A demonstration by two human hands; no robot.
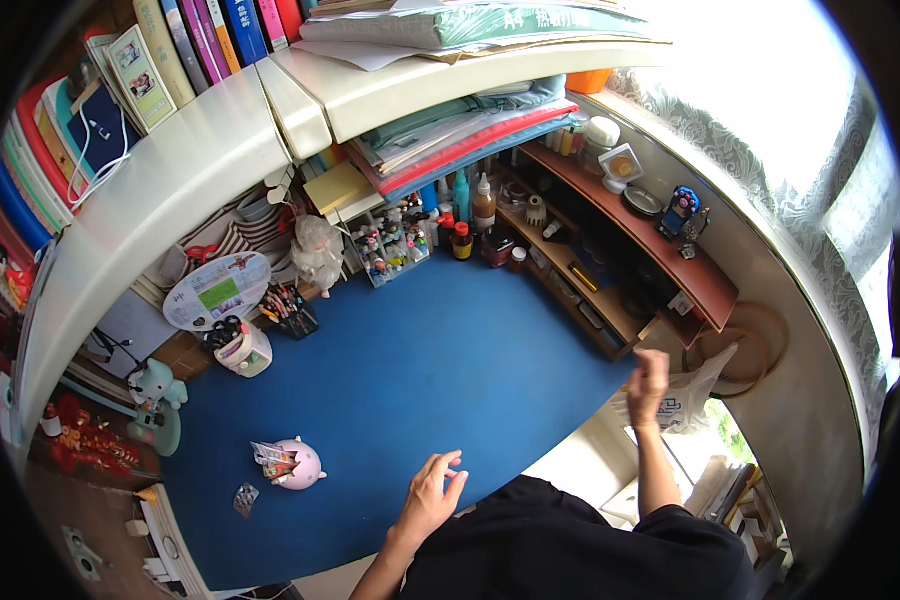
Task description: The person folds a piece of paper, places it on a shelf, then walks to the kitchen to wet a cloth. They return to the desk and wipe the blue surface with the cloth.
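Note:
My left hand [429, 495] hovers over the front edge of the blue desk top [420, 375], thumb and fingers apart with nothing between them. My right hand [649, 379] is raised near the right corner of the desk, beside the end of the wooden shelf unit [615, 345]; its fingers are curled and what lies inside them cannot be seen. To the left of my left hand, a pink egg-shaped holder [300, 465] with cards or packets in its opening stands on the desk. A small patterned packet [246, 499] lies beside it.
Along the back stand a black pen holder [291, 311], a clear organizer of markers [394, 247], several bottles [484, 202] and a white-pink container [246, 351]. A teal figurine [154, 384] is at the left. A plastic bag [694, 397] hangs by my right hand. Books [247, 30] fill the upper shelf.

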